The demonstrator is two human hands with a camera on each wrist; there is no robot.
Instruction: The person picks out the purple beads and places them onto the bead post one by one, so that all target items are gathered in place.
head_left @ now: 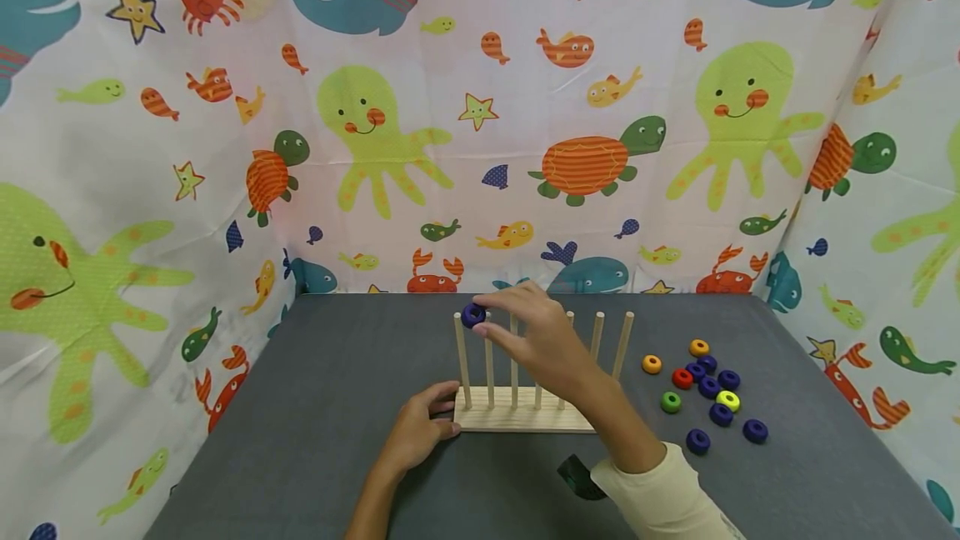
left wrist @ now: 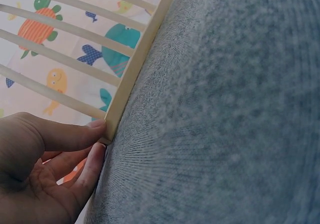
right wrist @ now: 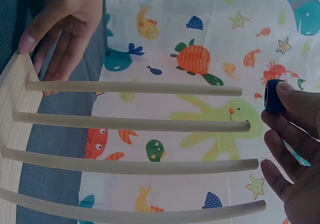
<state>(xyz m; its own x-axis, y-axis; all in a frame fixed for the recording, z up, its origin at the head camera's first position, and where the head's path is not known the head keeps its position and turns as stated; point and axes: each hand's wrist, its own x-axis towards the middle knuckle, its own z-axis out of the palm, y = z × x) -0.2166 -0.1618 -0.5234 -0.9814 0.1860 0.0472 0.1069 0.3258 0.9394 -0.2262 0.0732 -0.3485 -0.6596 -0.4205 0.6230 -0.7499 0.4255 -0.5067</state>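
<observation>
Pinching a ring (head_left: 468, 317) with my right grip (head_left: 538, 338), I could tip the rack (head_left: 525, 420) if my left grip (head_left: 417, 427), pinching its eight-o'clock corner (head_left: 465, 423), slips.

Head view: the right forearm (head_left: 617, 423) conceals the right end of the wooden rack (head_left: 517, 417); the right grip (head_left: 534, 336) obscures one middle peg's (head_left: 537, 397) top. A dark item (head_left: 577, 477) beside the sleeve (head_left: 667, 490) is unidentifiable. Lower edge crops sleeve and bench (head_left: 322, 407). Right wrist view: the rack's base leaves the left edge; fingers partly cover the dark blue ring (right wrist: 272, 98)
</observation>
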